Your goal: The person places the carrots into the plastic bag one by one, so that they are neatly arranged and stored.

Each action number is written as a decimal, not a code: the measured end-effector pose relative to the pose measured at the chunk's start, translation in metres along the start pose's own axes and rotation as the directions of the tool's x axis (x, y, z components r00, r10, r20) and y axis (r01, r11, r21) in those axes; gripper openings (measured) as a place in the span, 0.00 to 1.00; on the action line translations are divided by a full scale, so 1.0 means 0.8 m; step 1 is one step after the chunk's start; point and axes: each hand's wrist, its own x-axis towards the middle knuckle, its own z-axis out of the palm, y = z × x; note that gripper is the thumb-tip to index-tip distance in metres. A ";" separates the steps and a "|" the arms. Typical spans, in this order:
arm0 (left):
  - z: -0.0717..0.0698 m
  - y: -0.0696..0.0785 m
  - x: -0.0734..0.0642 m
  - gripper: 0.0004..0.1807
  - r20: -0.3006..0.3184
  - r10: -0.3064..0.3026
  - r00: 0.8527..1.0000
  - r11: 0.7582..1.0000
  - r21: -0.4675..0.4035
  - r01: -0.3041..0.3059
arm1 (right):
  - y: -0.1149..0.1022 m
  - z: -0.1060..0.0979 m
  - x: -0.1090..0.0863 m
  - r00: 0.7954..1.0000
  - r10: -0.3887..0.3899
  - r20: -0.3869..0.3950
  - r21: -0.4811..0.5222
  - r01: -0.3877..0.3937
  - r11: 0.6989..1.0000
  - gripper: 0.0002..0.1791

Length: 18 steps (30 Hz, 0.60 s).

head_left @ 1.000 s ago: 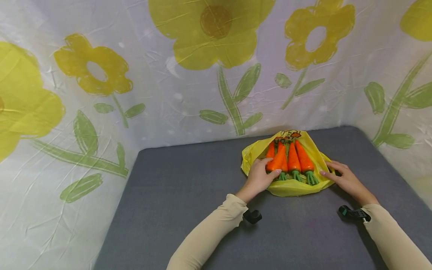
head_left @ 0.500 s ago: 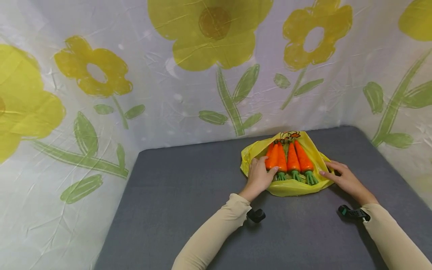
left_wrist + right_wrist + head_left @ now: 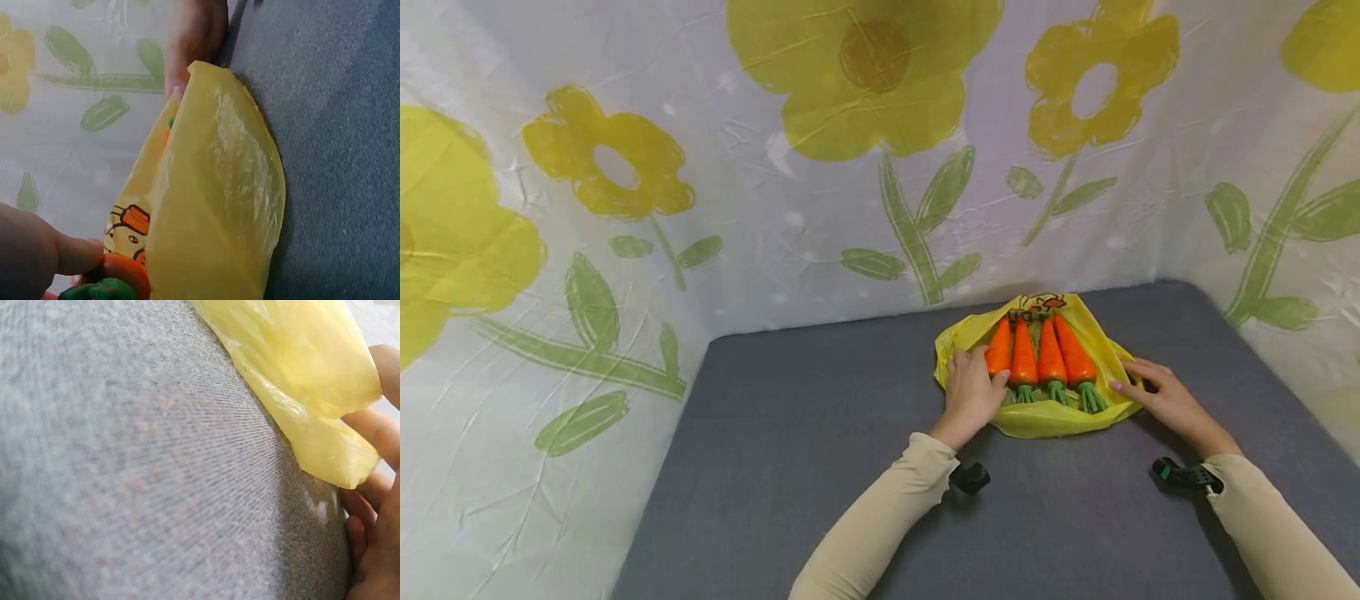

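A yellow plastic bag (image 3: 1051, 421) lies with its mouth spread on the grey table, several orange carrots (image 3: 1051, 358) with green tops inside it. My left hand (image 3: 972, 392) reaches into the bag's left side and holds the leftmost carrot (image 3: 998, 348), whose lower end the hand covers. In the left wrist view, the thumb presses against a carrot (image 3: 127, 272) near its green top. At the bag's right edge, my right hand (image 3: 1172, 400) pinches the plastic between thumb and fingers. In the right wrist view, the bag (image 3: 312, 369) passes between those fingers (image 3: 377, 434).
The grey table (image 3: 790, 433) ends at a white cloth backdrop (image 3: 760, 208) printed with yellow flowers, close behind the bag. A black camera strap (image 3: 1183, 475) is on the right wrist; another black camera (image 3: 970, 478) sits at the left wrist.
My left hand has shifted slightly left with the leftmost carrot, which overlapped its neighbour earlier and now lies beside it. My right hand has stayed at the bag's edge.
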 end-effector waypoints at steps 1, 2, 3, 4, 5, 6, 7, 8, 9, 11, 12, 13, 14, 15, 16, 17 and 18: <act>0.000 -0.001 0.000 0.28 -0.006 -0.002 1.000 1.000 0.018 0.002 | 0.000 0.000 0.000 1.000 0.001 0.000 0.000 -0.001 1.000 0.41; 0.000 -0.002 0.001 0.28 -0.007 -0.004 1.000 0.999 0.035 0.005 | 0.000 0.000 0.000 1.000 0.004 0.000 -0.001 -0.004 1.000 0.42; 0.000 -0.002 0.001 0.28 -0.009 -0.007 1.000 0.999 0.051 0.007 | 0.000 0.000 0.000 1.000 0.005 0.000 0.001 -0.005 1.000 0.42; 0.000 -0.003 0.002 0.29 -0.009 -0.011 1.000 0.998 0.060 0.011 | 0.000 0.001 0.000 1.000 0.007 0.000 0.001 -0.007 1.000 0.42; -0.001 -0.004 0.003 0.29 -0.007 -0.013 1.000 0.998 0.063 0.014 | 0.000 0.000 0.000 1.000 0.007 0.000 -0.001 -0.007 1.000 0.42; -0.001 -0.004 0.003 0.29 -0.004 -0.015 1.000 0.998 0.065 0.015 | 0.000 0.000 0.000 1.000 0.007 0.000 -0.003 -0.007 1.000 0.42; -0.002 -0.005 0.004 0.29 -0.004 -0.017 1.000 0.998 0.061 0.017 | 0.000 0.000 0.000 1.000 0.007 0.000 -0.006 -0.007 1.000 0.41; -0.003 -0.006 0.004 0.29 -0.005 -0.018 1.000 0.998 0.055 0.018 | 0.000 0.001 0.000 1.000 0.008 0.002 -0.005 -0.008 1.000 0.41; -0.003 -0.007 0.005 0.28 -0.007 -0.021 1.000 0.999 0.049 0.021 | 0.000 0.001 0.000 1.000 0.006 0.003 -0.005 -0.006 1.000 0.41; -0.003 -0.009 0.005 0.28 -0.011 -0.023 1.000 0.999 0.044 0.024 | 0.000 0.001 0.000 1.000 0.006 0.003 -0.006 -0.006 1.000 0.41; -0.003 -0.009 0.005 0.28 -0.013 -0.022 1.000 0.999 0.043 0.023 | 0.000 0.001 0.000 1.000 0.009 0.003 -0.005 -0.009 1.000 0.42; -0.003 -0.010 0.006 0.27 -0.014 -0.022 1.000 0.999 0.040 0.023 | -0.001 0.001 0.000 1.000 0.011 0.003 -0.003 -0.011 1.000 0.42; -0.003 -0.010 0.006 0.27 -0.013 -0.022 1.000 0.999 0.038 0.023 | -0.001 0.002 0.000 1.000 0.011 0.001 0.000 -0.011 1.000 0.42; -0.003 -0.010 0.007 0.27 -0.009 -0.023 1.000 0.999 0.033 0.023 | -0.001 0.002 0.000 1.000 0.012 0.000 -0.001 -0.012 1.000 0.42; -0.003 -0.010 0.007 0.28 -0.008 -0.021 1.000 0.999 0.032 0.021 | -0.002 0.002 0.000 1.000 0.015 0.000 0.002 -0.015 1.000 0.42; -0.003 -0.009 0.008 0.28 -0.006 -0.017 1.000 0.999 0.032 0.018 | -0.002 0.002 0.000 1.000 0.016 0.000 0.005 -0.016 1.000 0.43; -0.003 -0.008 0.008 0.28 -0.003 -0.013 1.000 0.999 0.032 0.013 | -0.002 0.002 -0.001 1.000 0.016 0.000 0.005 -0.016 1.000 0.43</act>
